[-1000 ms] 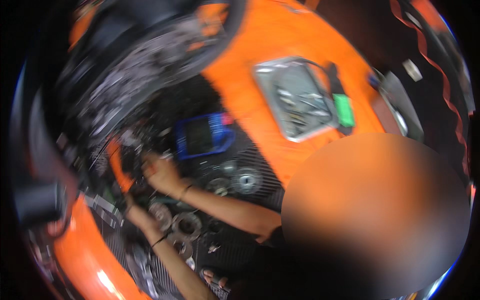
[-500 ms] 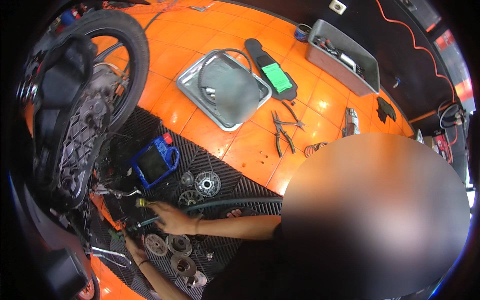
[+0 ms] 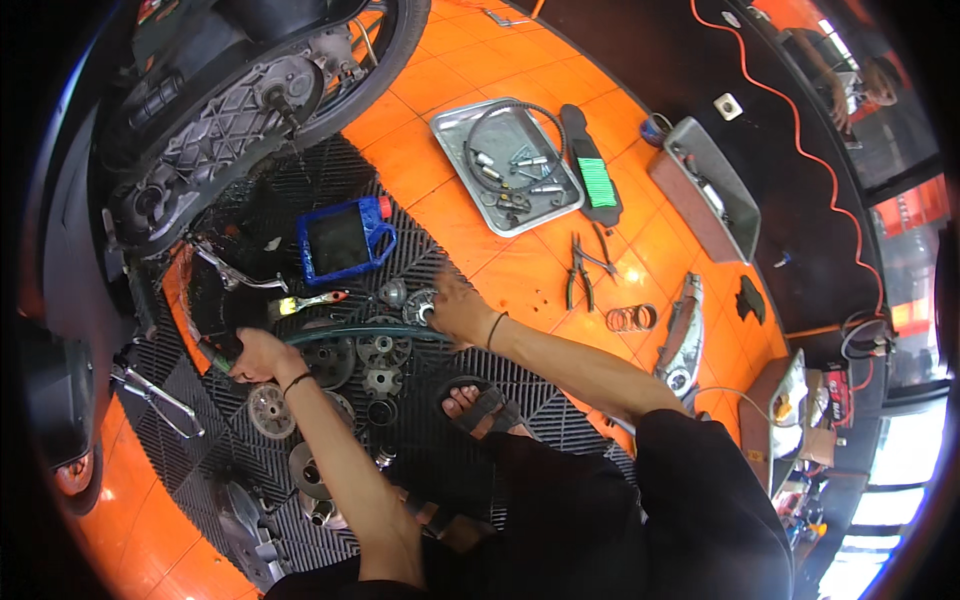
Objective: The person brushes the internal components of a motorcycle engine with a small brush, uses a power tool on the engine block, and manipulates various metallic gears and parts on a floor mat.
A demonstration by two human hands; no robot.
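My left hand (image 3: 262, 357) is closed at the end of a teal hose (image 3: 370, 330), beside an orange strip (image 3: 180, 297). Something green sticks out past the fingers. The hose runs right across the mat to my right hand (image 3: 460, 312), which is smeared by motion over a toothed metal part (image 3: 418, 306); its grip cannot be made out. Between the hands lies a paint brush (image 3: 310, 303) with yellow on it. Round metal plates and discs (image 3: 271, 410) lie below the hose. Above the brush, a blue jug (image 3: 345, 240) with a red cap lies on the mat.
A motorbike's opened engine side (image 3: 220, 150) stands at upper left. On the orange tiles are a metal tray (image 3: 455, 125) with a belt and sockets, pliers (image 3: 580, 275), a coil spring (image 3: 630, 318) and a grey tool bin (image 3: 705, 185). My sandaled foot (image 3: 480, 405) rests on the black mat.
My right hand has left the brush, now lying on the mat, and moved right. My left hand stays near the orange strip. The view has shifted.
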